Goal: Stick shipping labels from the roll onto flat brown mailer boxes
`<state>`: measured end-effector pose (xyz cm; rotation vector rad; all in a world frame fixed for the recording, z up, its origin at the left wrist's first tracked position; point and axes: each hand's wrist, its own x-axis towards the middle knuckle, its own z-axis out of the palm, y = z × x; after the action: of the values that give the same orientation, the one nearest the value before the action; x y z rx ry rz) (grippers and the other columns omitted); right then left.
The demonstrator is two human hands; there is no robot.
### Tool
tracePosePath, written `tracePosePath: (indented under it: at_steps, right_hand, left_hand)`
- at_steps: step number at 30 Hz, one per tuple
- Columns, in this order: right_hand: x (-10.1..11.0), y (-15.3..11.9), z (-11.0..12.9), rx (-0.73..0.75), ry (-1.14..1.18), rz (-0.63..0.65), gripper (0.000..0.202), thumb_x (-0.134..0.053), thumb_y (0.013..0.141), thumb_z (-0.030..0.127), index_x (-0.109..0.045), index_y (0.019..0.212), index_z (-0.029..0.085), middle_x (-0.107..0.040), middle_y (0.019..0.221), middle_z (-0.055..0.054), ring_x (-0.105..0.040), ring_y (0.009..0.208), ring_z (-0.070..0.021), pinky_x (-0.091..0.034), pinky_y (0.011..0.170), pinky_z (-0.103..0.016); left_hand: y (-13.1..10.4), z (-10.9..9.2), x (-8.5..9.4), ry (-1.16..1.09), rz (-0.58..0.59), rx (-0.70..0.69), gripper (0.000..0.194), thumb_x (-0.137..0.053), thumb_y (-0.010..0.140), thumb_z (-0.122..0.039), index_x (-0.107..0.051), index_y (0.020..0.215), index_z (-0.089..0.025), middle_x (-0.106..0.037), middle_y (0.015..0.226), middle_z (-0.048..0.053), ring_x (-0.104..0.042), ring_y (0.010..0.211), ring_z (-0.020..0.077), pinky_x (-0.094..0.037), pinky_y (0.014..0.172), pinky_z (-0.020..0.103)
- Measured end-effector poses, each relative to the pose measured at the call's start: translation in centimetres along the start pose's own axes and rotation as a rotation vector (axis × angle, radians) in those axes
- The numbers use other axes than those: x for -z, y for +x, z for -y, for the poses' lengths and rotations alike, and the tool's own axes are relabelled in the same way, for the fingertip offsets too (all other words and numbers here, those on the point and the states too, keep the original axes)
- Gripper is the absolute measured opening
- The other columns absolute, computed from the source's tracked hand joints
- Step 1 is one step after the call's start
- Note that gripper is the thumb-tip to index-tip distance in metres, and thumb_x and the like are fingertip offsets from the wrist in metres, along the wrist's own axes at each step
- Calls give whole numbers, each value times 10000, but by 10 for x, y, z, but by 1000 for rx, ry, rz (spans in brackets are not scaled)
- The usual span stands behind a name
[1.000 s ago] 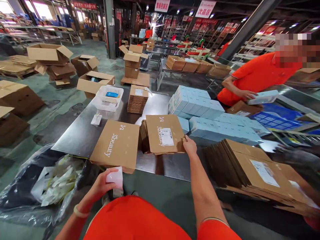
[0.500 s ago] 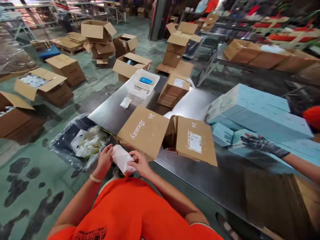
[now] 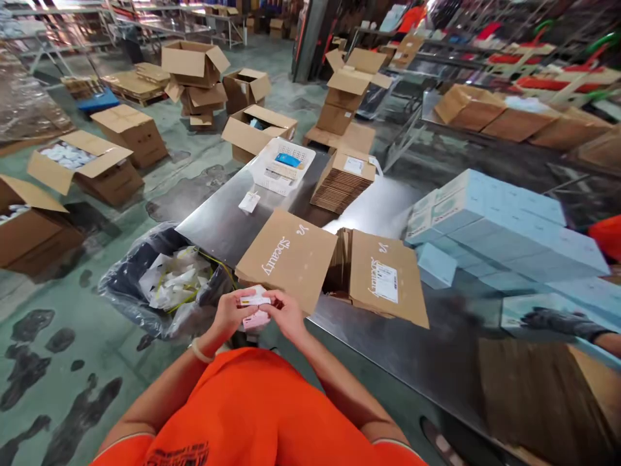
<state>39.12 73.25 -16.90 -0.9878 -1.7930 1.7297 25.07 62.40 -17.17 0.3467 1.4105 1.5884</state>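
Note:
In front of my orange shirt, my left hand (image 3: 233, 313) pinches the left side of a small white-and-pink paper packet (image 3: 255, 309). My right hand (image 3: 287, 314) grips its right side, so both hands are closed on it. A yellow stripe or mark shows near its top; the exact kind of item cannot be made out. Just beyond my fingers is the corner of a flattened brown carton (image 3: 291, 255) at the metal table's edge. To the left of my hands stands a bin (image 3: 116, 285) lined with clear plastic, holding crumpled white paper and yellow strips (image 3: 174, 278).
On the metal table (image 3: 208, 223) lie a second brown carton (image 3: 388, 278), a white basket (image 3: 308, 158), a small white paper (image 3: 249, 202) and stacked flat cartons (image 3: 344, 181). Light-blue boxes (image 3: 504, 213) fill the right, where a co-worker's gloved hand (image 3: 563, 322) rests. Open cartons (image 3: 87, 165) stand on the floor.
My hands have come closer together and tilted the packet, which now shows a yellow mark and a pink face. The co-worker's gloved hand has moved right and nearer, with a light-blue box.

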Motion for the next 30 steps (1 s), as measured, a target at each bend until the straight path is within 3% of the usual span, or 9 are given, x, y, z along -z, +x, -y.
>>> tracePosePath:
  at_steps: [4, 9, 15, 18, 21, 23, 25, 27, 30]
  right_hand:
    - [-2, -7, -1, 25, -23, -124, 222, -812, 735, 427, -688, 738, 243, -618, 640, 22, -559, 581, -167, -447, 561, -294]
    - [-3, 1, 8, -27, 186, -84, 415, -882, 630, 420, -729, 968, 235, -609, 631, 69, -535, 574, -141, -447, 575, -264]
    - [0, 9, 3, 6, 122, -179, 260, -862, 667, 436, -767, 788, 226, -597, 590, 49, -524, 542, -137, -436, 550, -266]
    - [-5, 2, -8, 72, 51, -240, 215, -818, 768, 454, -781, 769, 242, -652, 628, 17, -573, 554, -165, -485, 551, -295]
    - [-7, -7, -12, 255, -64, -263, 228, -710, 901, 416, -789, 757, 258, -748, 789, -44, -719, 808, -232, -587, 767, -365]
    - [0, -5, -8, 353, -155, -295, 234, -675, 935, 379, -783, 766, 256, -786, 980, -84, -731, 1051, -270, -581, 929, -413]
    - [17, 10, 3, 369, -249, -373, 198, -701, 916, 358, -760, 766, 243, -768, 1141, -108, -695, 1162, -287, -557, 991, -437]
    - [39, 39, 16, 317, -328, -476, 172, -742, 867, 349, -733, 746, 228, -736, 1178, -115, -679, 1137, -289, -549, 970, -433]
    - [73, 94, 29, 183, -442, -550, 164, -750, 820, 322, -703, 709, 210, -704, 1073, -102, -665, 1046, -275, -528, 948, -422]
  left_hand:
    - [11, -9, -2, 136, 26, 16, 612, -1000, 472, -278, -837, 1033, -95, -849, 881, 124, -777, 775, 276, -618, 756, 376]
    - [18, -19, -3, 277, 100, -16, 576, -912, 549, -261, -834, 1092, -83, -853, 886, 103, -772, 763, 248, -611, 750, 347]
    - [22, -18, -5, 350, 73, -61, 498, -872, 588, -257, -852, 1063, -108, -853, 862, 85, -760, 745, 234, -598, 697, 316]
    - [24, -19, -8, 344, 71, -54, 501, -893, 584, -251, -851, 1064, -115, -855, 863, 84, -772, 769, 249, -610, 710, 322]
    - [26, -20, -7, 298, 68, -31, 528, -925, 563, -252, -848, 1067, -116, -861, 903, 93, -785, 808, 264, -621, 747, 336]
    - [27, -18, -2, 243, 139, 24, 522, -949, 554, -267, -854, 1045, -117, -867, 944, 105, -796, 848, 276, -626, 809, 358]
    - [26, -13, 4, 202, 291, 128, 489, -975, 543, -299, -869, 982, -113, -868, 963, 124, -804, 880, 300, -625, 866, 389]
    - [27, -4, 11, 188, 413, 227, 473, -994, 535, -339, -879, 931, -107, -867, 962, 140, -806, 895, 322, -619, 896, 416]
    - [30, 17, 20, 175, 395, 293, 506, -1012, 496, -400, -878, 881, -101, -858, 896, 140, -795, 831, 322, -614, 852, 423]
